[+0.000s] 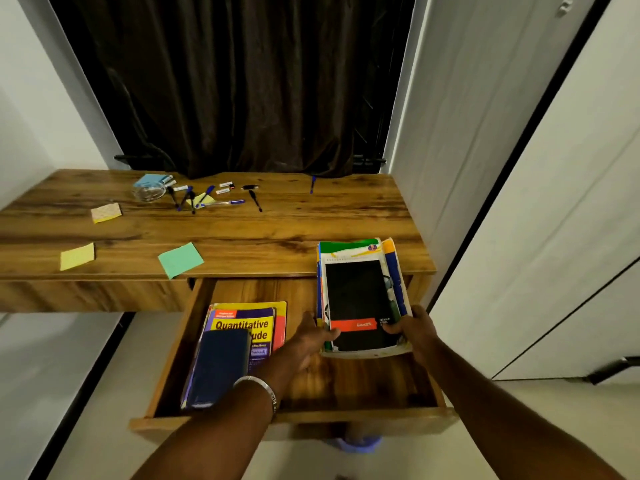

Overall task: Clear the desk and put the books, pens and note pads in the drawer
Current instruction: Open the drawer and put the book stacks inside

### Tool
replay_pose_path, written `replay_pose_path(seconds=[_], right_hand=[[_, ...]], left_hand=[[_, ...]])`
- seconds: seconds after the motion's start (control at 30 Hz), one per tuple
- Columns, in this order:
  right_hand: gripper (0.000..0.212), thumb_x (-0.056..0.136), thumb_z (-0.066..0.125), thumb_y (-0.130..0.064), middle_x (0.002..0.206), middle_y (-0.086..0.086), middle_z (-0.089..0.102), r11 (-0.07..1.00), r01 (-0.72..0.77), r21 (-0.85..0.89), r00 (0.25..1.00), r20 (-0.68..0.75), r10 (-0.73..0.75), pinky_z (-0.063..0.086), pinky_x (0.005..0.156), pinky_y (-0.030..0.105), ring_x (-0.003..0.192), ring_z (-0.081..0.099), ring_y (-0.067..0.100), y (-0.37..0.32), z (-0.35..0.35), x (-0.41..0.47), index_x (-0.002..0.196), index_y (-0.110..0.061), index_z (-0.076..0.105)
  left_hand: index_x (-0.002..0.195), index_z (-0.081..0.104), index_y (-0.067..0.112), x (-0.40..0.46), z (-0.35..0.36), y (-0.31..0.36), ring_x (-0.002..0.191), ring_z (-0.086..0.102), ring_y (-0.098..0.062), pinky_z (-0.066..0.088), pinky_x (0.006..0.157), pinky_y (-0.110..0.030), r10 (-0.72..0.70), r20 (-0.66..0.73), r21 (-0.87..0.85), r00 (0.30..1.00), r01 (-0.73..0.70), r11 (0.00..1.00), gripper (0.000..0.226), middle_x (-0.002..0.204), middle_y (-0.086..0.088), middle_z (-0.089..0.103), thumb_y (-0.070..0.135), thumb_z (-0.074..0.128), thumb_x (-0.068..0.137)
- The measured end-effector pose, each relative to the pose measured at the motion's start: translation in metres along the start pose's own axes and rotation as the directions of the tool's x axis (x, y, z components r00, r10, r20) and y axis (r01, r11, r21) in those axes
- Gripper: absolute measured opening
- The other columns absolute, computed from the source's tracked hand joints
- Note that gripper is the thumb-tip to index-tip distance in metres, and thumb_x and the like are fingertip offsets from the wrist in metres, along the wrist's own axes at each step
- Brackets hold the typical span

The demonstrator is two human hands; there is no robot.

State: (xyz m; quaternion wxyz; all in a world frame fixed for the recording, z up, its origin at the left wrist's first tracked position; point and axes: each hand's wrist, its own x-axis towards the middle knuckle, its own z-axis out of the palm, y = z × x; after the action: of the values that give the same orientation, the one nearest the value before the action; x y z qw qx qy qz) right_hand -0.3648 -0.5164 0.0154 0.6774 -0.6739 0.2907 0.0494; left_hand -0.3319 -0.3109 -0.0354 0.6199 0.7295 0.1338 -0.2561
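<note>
Now your left hand [313, 336] and right hand [414, 329] each grip the near end of the stack of books [360, 296], tilted over the drawer's [180, 341] right side; its far end overlaps the table [242, 233] edge; it could snag there and slide apart.

we read "quantitative" in black on the yellow panel of the purple book [247, 329] in the drawer [173, 355]; the line beneath is half covered, ending "ude".
</note>
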Motion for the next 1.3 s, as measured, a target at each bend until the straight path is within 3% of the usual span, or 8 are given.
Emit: replay_pose_path(seconds=[0.23, 0.5, 0.57, 0.7, 0.87, 1.03, 1.2, 1.3], right_hand=[[0.076, 0.06, 0.073, 0.017, 0.118, 0.012, 0.062, 0.997, -0.054, 0.058, 0.999, 0.005, 0.053, 0.052, 0.088, 0.048, 0.108, 0.055, 0.032, 0.054, -0.008, -0.012, 0.127, -0.01, 0.05], [0.077, 0.062, 0.073, 0.017, 0.116, 0.013, 0.064, 0.992, -0.122, -0.017, 0.993, -0.009, 0.122, 0.054, 0.076, 0.039, 0.104, 0.058, 0.032, 0.073, -0.022, -0.005, 0.131, -0.009, 0.05], [0.068, 0.068, 0.072, 0.015, 0.109, 0.012, 0.064, 0.99, -0.139, -0.029, 0.99, -0.005, 0.139, 0.052, 0.063, 0.032, 0.098, 0.059, 0.03, 0.078, -0.025, -0.005, 0.129, -0.007, 0.052], [0.057, 0.075, 0.073, 0.008, 0.103, 0.013, 0.065, 0.984, -0.165, -0.069, 0.986, 0.017, 0.166, 0.054, 0.067, 0.033, 0.096, 0.062, 0.03, 0.09, -0.03, 0.001, 0.127, -0.001, 0.053], [0.048, 0.081, 0.068, 0.005, 0.088, 0.001, 0.06, 0.983, -0.135, -0.127, 0.99, 0.023, 0.139, 0.049, 0.056, 0.022, 0.089, 0.058, 0.023, 0.094, -0.032, 0.002, 0.126, -0.001, 0.051], [0.046, 0.084, 0.063, 0.007, 0.097, 0.0, 0.06, 0.983, -0.062, -0.171, 0.997, 0.029, 0.068, 0.048, 0.051, 0.013, 0.087, 0.059, 0.014, 0.1, -0.03, 0.006, 0.125, -0.011, 0.051], [0.049, 0.084, 0.067, -0.001, 0.109, 0.003, 0.065, 0.983, -0.003, -0.186, 0.998, 0.063, 0.015, 0.056, 0.066, 0.024, 0.102, 0.065, 0.02, 0.11, -0.029, 0.014, 0.125, -0.022, 0.051], [0.046, 0.087, 0.064, -0.003, 0.111, 0.0, 0.064, 0.98, 0.057, -0.189, 0.997, 0.07, -0.044, 0.055, 0.058, 0.017, 0.103, 0.063, 0.017, 0.104, -0.025, 0.013, 0.125, -0.024, 0.05]], left_hand=[[0.147, 0.022, 0.017, -0.027, 0.007, -0.039, 0.135, 0.039, -0.027, 0.037, 0.107, -0.04, -0.048, 0.006, 0.045, 0.999, 0.048, 0.998, 0.08, 0.144, -0.007, 0.042, 0.011, 0.07, 0.083], [0.141, 0.033, 0.019, -0.019, 0.026, -0.062, 0.127, 0.046, -0.026, 0.042, 0.105, -0.042, -0.114, -0.063, 0.085, 0.991, 0.12, 0.989, 0.082, 0.138, -0.004, 0.048, 0.02, 0.08, 0.073], [0.143, 0.03, 0.019, -0.019, 0.032, -0.062, 0.131, 0.043, -0.027, 0.041, 0.107, -0.043, -0.113, -0.07, 0.111, 0.991, 0.12, 0.986, 0.084, 0.142, -0.007, 0.043, 0.021, 0.079, 0.075], [0.15, 0.016, 0.012, -0.023, 0.038, -0.06, 0.14, 0.031, -0.029, 0.034, 0.112, -0.037, -0.159, -0.053, 0.141, 0.986, 0.165, 0.976, 0.092, 0.155, -0.012, 0.024, 0.023, 0.075, 0.08], [0.146, 0.024, 0.009, -0.017, 0.046, -0.073, 0.131, 0.043, -0.027, 0.039, 0.106, -0.034, -0.169, -0.055, 0.165, 0.984, 0.176, 0.971, 0.079, 0.145, -0.011, 0.041, 0.023, 0.071, 0.084], [0.139, 0.035, 0.013, -0.014, 0.046, -0.078, 0.124, 0.049, -0.026, 0.043, 0.104, -0.037, -0.162, -0.047, 0.197, 0.986, 0.168, 0.966, 0.072, 0.134, -0.008, 0.051, 0.03, 0.073, 0.081], [0.129, 0.045, 0.016, -0.006, 0.047, -0.08, 0.118, 0.054, -0.026, 0.046, 0.102, -0.043, -0.138, -0.071, 0.265, 0.988, 0.152, 0.952, 0.063, 0.127, -0.008, 0.057, 0.035, 0.075, 0.077], [0.129, 0.046, 0.018, -0.002, 0.047, -0.08, 0.118, 0.055, -0.026, 0.047, 0.101, -0.043, -0.085, -0.111, 0.333, 0.99, 0.118, 0.935, 0.065, 0.127, -0.006, 0.058, 0.041, 0.075, 0.076]])
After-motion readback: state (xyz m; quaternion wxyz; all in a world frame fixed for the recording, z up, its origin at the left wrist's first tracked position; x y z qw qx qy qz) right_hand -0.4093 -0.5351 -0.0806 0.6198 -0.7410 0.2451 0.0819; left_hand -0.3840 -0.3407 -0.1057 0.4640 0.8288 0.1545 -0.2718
